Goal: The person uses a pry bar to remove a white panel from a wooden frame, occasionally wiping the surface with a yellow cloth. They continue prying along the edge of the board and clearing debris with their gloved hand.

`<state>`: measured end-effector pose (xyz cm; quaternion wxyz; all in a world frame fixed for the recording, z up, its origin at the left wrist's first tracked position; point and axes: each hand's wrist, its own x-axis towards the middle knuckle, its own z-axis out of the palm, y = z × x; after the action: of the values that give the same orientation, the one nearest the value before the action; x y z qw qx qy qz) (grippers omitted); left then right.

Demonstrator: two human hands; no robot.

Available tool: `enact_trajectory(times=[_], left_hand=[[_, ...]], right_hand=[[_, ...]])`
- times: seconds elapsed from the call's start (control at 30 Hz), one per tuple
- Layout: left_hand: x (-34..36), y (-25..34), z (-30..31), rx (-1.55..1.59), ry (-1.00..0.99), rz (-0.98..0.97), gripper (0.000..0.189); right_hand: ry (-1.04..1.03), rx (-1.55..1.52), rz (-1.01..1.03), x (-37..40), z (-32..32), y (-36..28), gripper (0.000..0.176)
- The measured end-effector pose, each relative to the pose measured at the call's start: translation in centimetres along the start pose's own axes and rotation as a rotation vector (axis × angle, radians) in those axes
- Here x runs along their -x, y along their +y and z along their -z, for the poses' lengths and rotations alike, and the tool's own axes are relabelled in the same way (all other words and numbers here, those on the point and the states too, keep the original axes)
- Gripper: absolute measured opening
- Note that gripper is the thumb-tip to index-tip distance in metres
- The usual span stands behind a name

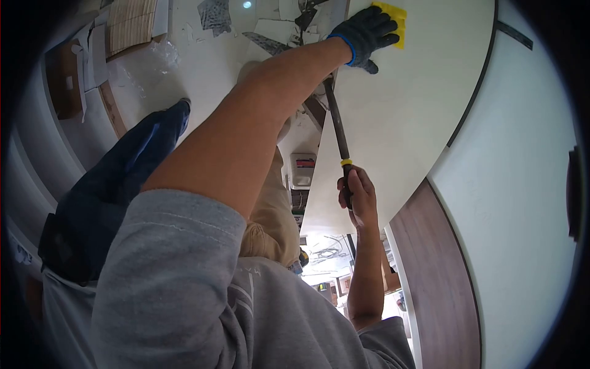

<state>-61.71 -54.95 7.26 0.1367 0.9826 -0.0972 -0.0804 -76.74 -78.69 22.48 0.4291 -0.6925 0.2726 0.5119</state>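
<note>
My left hand, in a dark grey glove with a blue cuff, reaches across to the top of the view. Its fingers are spread and lie against a flat yellow block on a large white panel. Bare and closed, my right hand grips the black handle of a long-shafted tool with a yellow ring above the grip. The dark shaft runs up along the panel's left edge. My left forearm hides the tool's far end.
Another person in jeans stands close on the left. Broken pieces and a patterned scrap litter the floor. Cardboard boxes stand at upper left. A white case sits left of the panel, a wood-grain board at right.
</note>
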Motion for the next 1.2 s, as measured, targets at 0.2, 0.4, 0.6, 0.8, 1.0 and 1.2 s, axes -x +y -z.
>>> enact_trajectory(times=[0.2, 0.4, 0.6, 0.8, 1.0, 1.2], left_hand=[[-0.6, 0.7, -0.5, -0.006, 0.304, 0.013, 0.058], [5.4, 2.6, -3.6, 0.603, 0.793, 0.6, 0.034], [10.1, 5.1, -11.8, 1.833, -0.111, 0.964, 0.03], [10.9, 6.1, -10.9, 1.481, 0.056, 0.892, 0.029], [10.3, 7.7, -21.6, 0.671, 0.075, 0.507, 0.027], [11.7, 8.6, -19.2, 1.403, 0.138, 0.762, 0.029]], right_hand=[[-0.04, -0.13, 0.07, 0.4, 0.3, 1.9, 0.038], [0.207, 0.838, 0.512, 1.8, -0.5, 2.4, 0.048], [0.307, 1.211, 0.447, 2.2, -2.2, 0.5, 0.047], [0.351, 1.275, 0.417, 1.9, -3.4, -0.7, 0.046], [0.349, 1.353, 0.457, -4.8, -2.8, 5.5, 0.042], [0.327, 1.358, 0.523, -2.9, -1.6, 2.3, 0.043]])
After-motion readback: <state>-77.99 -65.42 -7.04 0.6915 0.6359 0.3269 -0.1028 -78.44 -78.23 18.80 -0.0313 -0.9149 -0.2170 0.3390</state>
